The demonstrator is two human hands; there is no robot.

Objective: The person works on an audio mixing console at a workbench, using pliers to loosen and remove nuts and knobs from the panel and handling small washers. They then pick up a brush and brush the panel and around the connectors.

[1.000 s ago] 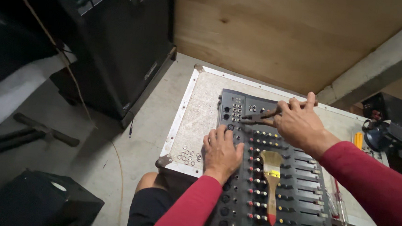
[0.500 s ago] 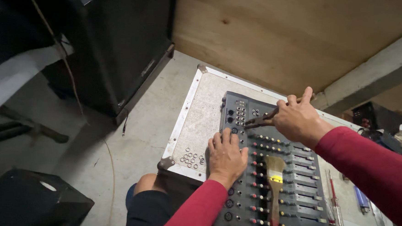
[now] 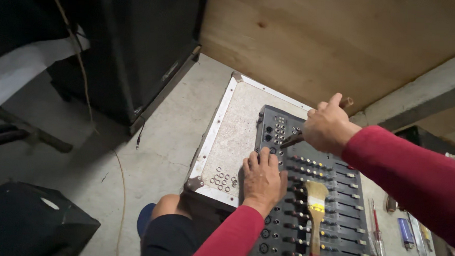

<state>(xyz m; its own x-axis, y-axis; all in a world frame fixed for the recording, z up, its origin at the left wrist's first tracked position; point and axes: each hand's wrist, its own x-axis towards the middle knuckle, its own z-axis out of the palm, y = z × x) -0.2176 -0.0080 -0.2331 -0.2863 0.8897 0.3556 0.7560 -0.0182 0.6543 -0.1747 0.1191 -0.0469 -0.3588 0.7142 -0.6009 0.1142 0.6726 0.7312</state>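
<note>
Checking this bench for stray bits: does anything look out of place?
Yes. A paintbrush lies across the mixer's faders, and small loose washers are scattered on the board's near corner beside the left hand.

paintbrush (image 3: 315,210) blocks sliders, board (image 3: 232,128) left open

There is one grey sound mixer (image 3: 312,200) in the lower middle of the frame. One paint brush (image 3: 316,210) lies on it. Two hands are over it: one left hand (image 3: 262,179) and one right hand (image 3: 329,125). At the lower right lie one red screwdriver (image 3: 376,237) and one blue lighter (image 3: 405,232). A small heap of silver rings (image 3: 223,181) sits left of the mixer, too many and too tiny to count.
</note>
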